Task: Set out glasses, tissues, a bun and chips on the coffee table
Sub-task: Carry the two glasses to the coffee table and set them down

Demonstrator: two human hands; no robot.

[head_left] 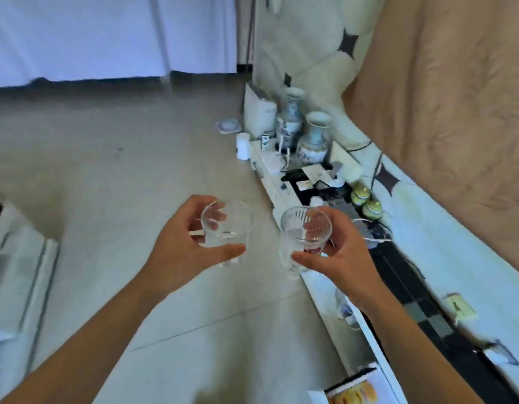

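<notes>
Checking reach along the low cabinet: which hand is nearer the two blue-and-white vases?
Right. The right hand is just below the vases beside the cabinet; the left hand is farther left over floor.

- smooth clear glass tumbler (227, 228) in left hand (179, 246), glossy
- ribbed clear glass cup (303, 234) in right hand (340, 252), cut pattern, shiny
- two blue-white glazed porcelain vases (313, 138), glossy
- pale floor tiles (106, 176), smooth, slight sheen
- tan cloth drape (456, 97), matt, creased
- long white cabinet top (281, 193), glossy
</notes>
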